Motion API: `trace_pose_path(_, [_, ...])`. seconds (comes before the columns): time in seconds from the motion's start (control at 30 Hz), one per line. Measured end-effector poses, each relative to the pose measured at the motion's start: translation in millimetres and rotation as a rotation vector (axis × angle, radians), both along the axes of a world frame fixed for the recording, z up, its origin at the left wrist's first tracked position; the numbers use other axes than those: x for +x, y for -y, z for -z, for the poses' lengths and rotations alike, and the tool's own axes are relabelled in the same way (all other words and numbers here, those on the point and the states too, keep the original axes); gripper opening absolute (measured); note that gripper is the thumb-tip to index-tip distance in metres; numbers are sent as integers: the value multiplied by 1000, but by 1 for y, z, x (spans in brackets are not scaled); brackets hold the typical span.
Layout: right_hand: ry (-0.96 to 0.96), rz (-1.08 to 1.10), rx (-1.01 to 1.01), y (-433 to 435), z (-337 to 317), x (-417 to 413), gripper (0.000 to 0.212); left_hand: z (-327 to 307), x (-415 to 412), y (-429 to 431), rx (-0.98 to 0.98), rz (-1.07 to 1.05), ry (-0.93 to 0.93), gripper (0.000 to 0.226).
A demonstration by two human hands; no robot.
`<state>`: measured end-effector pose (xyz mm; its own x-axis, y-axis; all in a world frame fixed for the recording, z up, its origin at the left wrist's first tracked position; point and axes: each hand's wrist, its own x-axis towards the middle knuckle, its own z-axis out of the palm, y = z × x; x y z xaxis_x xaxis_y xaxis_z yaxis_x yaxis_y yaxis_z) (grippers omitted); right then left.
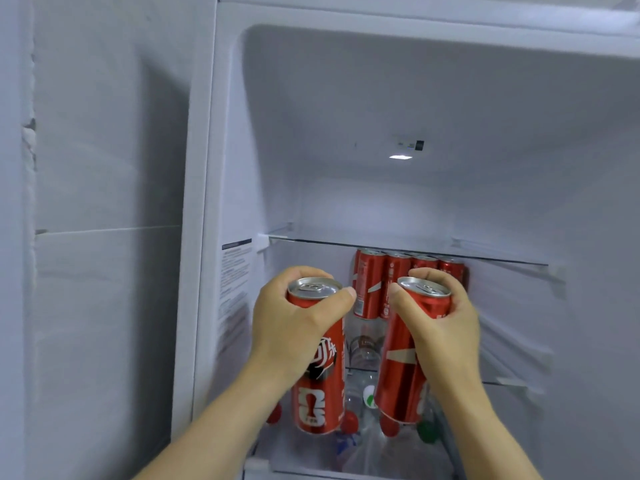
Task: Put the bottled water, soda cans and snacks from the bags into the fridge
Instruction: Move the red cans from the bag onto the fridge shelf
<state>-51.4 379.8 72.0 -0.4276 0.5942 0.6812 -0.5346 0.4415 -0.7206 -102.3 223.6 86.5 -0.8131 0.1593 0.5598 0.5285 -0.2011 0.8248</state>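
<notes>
soda cans [372, 282] are standing upright in a row just beyond your hands, tucked under the glass shelf [502, 260], and you are holding two more in front of them.

yes, and your left hand [298, 327] is wrapping round the top of the left can [320, 393], with your thumb lying just under its rim. that can is hanging nearly upright.

your right hand [440, 320] is gripping the right can [401, 375] near its top as well, with your fingers curling over the far side. this one is leaning, its base tilting in toward the left can.

the two cans you are holding are not touching, and a gap is showing between them.

below your hands the bottled water [363, 448] is sitting lower in the fridge [450, 98]. you are looking down on clear bottles with red caps [349, 422] and one green cap [427, 433].

they are blurring together down there, so you cannot be counting them.

outside your left hand a printed label [235, 271] is sticking to the fridge wall.

and high above both hands a small light [400, 156] is glowing on the back wall.
</notes>
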Motion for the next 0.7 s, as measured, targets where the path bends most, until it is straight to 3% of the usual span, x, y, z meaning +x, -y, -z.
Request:
trace_pose_path(0.2, [-37, -33, -8, -29, -2, -32, 29, -8, -24, -25, 23, -39, -23, 17])
trace_pose_path(0.7, [11, -66, 15, -74, 9, -94, 31, 3, -78, -74, -10, -127, -86, 17])
